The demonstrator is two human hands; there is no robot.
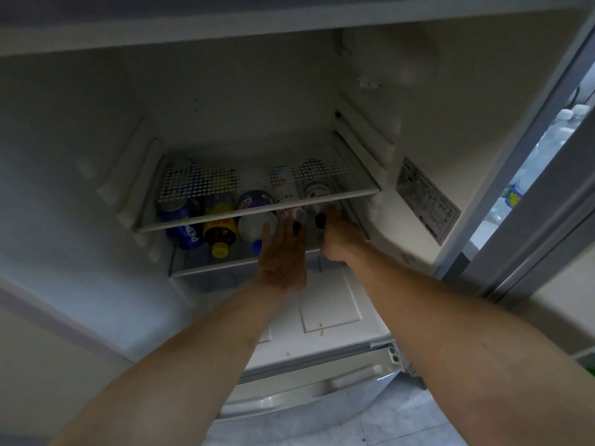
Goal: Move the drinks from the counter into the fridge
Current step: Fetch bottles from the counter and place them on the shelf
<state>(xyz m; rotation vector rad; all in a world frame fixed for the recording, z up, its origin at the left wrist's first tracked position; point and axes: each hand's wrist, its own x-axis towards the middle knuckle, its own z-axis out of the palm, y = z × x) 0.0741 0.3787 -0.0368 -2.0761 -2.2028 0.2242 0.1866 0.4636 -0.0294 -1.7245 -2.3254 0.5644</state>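
The fridge stands open, and its lower glass shelf (206,265) holds several drinks lying on their sides. From the left: a blue Pepsi can (182,225), a yellow bottle with a yellow cap (220,228) and a white bottle with a blue cap (252,228). Behind these lie another blue can (254,199) and white cans (283,188). Both my hands reach onto this shelf at its right half. My left hand (283,252) has straight fingers beside the white bottle. My right hand (338,235) lies flat next to it. A silvery can (302,214) shows dimly between their fingertips.
A perforated upper shelf (257,206) hangs close above the drinks and my fingers. The fridge's right wall carries a label (425,201). A lower drawer front (322,391) juts out under my forearms. Water bottles (547,143) show through the gap by the door at right.
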